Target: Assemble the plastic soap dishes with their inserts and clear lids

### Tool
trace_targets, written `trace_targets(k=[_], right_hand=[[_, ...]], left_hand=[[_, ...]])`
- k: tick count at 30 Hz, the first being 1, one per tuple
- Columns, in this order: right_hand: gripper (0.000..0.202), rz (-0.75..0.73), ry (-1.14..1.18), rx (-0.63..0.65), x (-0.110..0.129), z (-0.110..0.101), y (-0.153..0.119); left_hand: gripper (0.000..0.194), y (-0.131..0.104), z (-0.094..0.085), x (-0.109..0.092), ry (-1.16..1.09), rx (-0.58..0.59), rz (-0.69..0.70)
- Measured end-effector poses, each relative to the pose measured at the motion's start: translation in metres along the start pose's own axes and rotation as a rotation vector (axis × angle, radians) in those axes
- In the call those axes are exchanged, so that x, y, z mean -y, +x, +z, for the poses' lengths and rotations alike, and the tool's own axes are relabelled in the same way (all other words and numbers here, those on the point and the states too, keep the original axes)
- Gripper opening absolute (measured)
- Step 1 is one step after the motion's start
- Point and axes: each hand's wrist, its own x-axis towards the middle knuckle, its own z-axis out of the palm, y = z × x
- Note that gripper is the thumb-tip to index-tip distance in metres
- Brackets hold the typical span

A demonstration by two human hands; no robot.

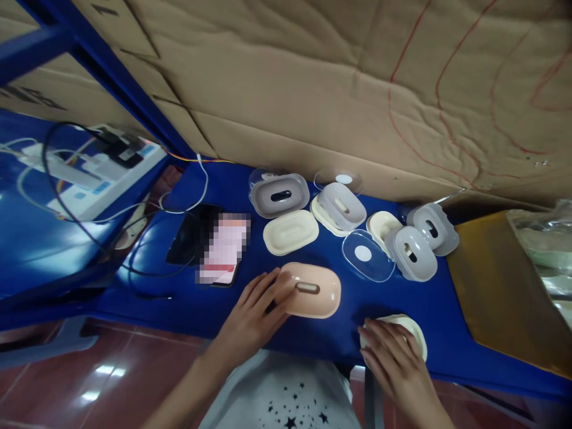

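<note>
My left hand (257, 305) grips the left end of a peach oval plastic dish (326, 292), which has a slot in its middle. The thumb and fingers close on its rim. My right hand (395, 357) lies over a cream oval tray (413, 330) at the front edge of the table, its fingers curled over the near and left side and hiding much of it. Beyond the peach dish sits another cream oval tray (290, 232). A clear oval lid (379, 262) with a white round spot lies to the right.
Grey slotted dishes (261, 202) (353, 208) (420, 268) stand along the cardboard backing (286, 89). Two phones (226, 244) (185, 238) lie left, near cables and a power strip (107, 185). A brown box (500, 286) with plastic-wrapped items borders the right.
</note>
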Motion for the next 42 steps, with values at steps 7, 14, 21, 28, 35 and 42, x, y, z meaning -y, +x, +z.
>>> trace_targets(k=[7,14,21,28,35,42], right_hand=[[0.043,0.209,-0.114,-0.217,-0.053,-0.003,-0.007],[0.049,-0.003,0.113,-0.076,0.001,0.013,0.068],[0.033,-0.003,0.183,-0.146,0.013,0.022,0.086],[0.031,0.008,0.189,-0.198,0.011,0.021,0.086],[0.031,-0.023,0.144,-0.122,0.012,0.027,0.082],[0.034,-0.068,0.097,-0.119,0.012,0.030,0.077]], left_hand=[[0.040,0.004,0.008,0.002,-0.047,0.020,0.034],[0.037,0.009,0.006,-0.005,-0.051,0.006,0.016],[0.034,0.018,0.007,-0.003,-0.079,-0.049,0.040],[0.038,0.021,0.011,0.002,-0.142,-0.053,0.037],[0.034,0.020,0.007,0.005,-0.133,-0.045,0.061],[0.036,0.019,0.005,0.004,-0.111,-0.001,0.063]])
